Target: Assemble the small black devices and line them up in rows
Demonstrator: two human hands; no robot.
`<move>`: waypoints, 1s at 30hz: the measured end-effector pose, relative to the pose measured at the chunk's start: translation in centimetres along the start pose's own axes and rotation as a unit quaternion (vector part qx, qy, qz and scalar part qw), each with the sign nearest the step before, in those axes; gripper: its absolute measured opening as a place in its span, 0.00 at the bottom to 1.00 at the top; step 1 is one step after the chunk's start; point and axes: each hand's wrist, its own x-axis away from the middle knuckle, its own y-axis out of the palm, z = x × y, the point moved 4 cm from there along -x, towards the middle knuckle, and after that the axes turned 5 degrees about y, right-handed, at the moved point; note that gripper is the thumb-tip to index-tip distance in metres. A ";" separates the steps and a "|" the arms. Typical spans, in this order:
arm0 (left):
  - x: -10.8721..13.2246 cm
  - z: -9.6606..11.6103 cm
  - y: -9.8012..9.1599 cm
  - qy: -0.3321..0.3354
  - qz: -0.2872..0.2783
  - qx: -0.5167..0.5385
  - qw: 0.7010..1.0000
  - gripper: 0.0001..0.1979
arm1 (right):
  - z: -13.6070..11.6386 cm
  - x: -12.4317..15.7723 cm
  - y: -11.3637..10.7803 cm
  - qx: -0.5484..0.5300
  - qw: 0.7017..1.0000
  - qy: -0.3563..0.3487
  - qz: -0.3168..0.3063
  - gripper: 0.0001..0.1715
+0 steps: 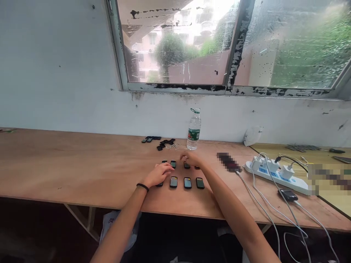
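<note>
Several small black devices with dark screens lie in two rows on the wooden table point(68, 171); three of the front row point(187, 182) are in plain sight. My left hand point(159, 173) rests on the left end of the rows, fingers curled over a device there, a black band on its wrist. My right hand point(191, 159) sits over the back row, fingers bent down onto a small device point(187, 165). What either hand's fingers actually grip is hidden.
A clear water bottle point(193, 129) with a green label stands behind the rows. Small black parts and metal rings point(164, 143) lie at the back. A white power strip point(276, 173) with chargers and cables lies at the right. A window fills the wall above.
</note>
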 end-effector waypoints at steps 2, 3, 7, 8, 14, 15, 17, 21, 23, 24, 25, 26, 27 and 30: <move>-0.4 1.0 -0.5 0.011 0.017 0.003 1.000 0.16 | 0.5 1.1 -0.7 0.025 0.999 0.007 -0.032 0.27; -0.7 1.6 -0.6 0.013 0.024 0.002 1.000 0.15 | 0.5 1.7 -1.0 0.030 0.999 0.002 -0.042 0.28; -3.6 3.6 -0.4 0.002 0.012 -0.025 1.000 0.13 | 0.3 3.6 -1.7 0.029 0.998 -0.020 -0.046 0.24; -4.6 3.9 -0.2 -0.004 0.003 -0.039 0.999 0.12 | 0.2 3.9 -1.8 0.028 0.999 -0.021 -0.041 0.21; -9.0 3.1 1.3 -0.038 -0.022 -0.093 0.995 0.08 | 0.3 4.1 -1.5 0.019 0.999 -0.008 -0.026 0.14; -9.2 2.9 1.5 -0.036 -0.026 -0.090 0.995 0.08 | 0.3 4.1 -1.5 0.018 1.000 -0.007 -0.024 0.13; -9.3 2.5 1.8 -0.033 -0.030 -0.081 0.996 0.08 | 0.3 4.1 -1.5 0.016 1.000 -0.007 -0.024 0.12; -8.9 2.0 2.0 -0.026 -0.025 -0.066 0.997 0.08 | -0.2 4.1 -1.5 0.013 0.999 -0.013 -0.027 0.13; -8.7 1.9 2.0 -0.023 -0.023 -0.065 0.997 0.07 | -0.5 4.1 -1.5 0.009 0.999 -0.014 -0.031 0.13; -8.6 1.9 2.0 -0.022 -0.021 -0.065 0.997 0.07 | -0.5 4.0 -1.4 0.007 0.999 -0.012 -0.034 0.13; -8.6 1.9 1.9 -0.022 -0.020 -0.066 0.997 0.07 | -0.6 3.9 -1.4 0.007 0.999 -0.008 -0.038 0.13; -8.6 1.9 1.9 -0.023 -0.018 -0.068 0.997 0.08 | -0.5 3.9 -1.3 0.007 0.999 -0.003 -0.041 0.13; -8.6 1.9 1.9 -0.024 -0.017 -0.069 0.997 0.08 | -0.5 3.8 -1.3 0.008 0.999 0.002 -0.045 0.14; -8.5 1.9 2.0 -0.028 -0.016 -0.075 0.997 0.07 | -0.2 3.6 -1.1 0.008 0.999 0.008 -0.050 0.17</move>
